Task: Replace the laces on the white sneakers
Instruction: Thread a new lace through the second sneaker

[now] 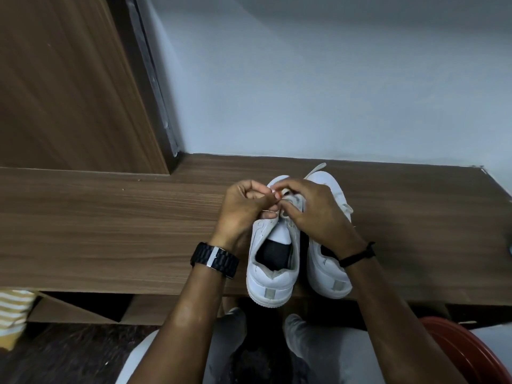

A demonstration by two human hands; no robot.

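Two white sneakers stand side by side on the wooden table point(110, 217), heels toward me. The left sneaker point(273, 278) has its tongue up and a dark inside. The right sneaker point(329, 284) lies partly under my right forearm. Above the left sneaker's eyelets, my left hand point(243, 212) pinches a thin white lace point(270, 210). My right hand point(313, 209) curls over the same spot and pinches the lace near its tip. A loose white lace end point(315, 169) trails off past the right sneaker's toe. The eyelets are hidden by my fingers.
A brown wooden panel point(69, 79) rises at the left, a pale wall point(332, 79) stands behind the table. A red round stool or bowl point(460, 353) sits at the lower right. Striped fabric point(13, 309) shows at the left edge. My knees are under the table's front edge.
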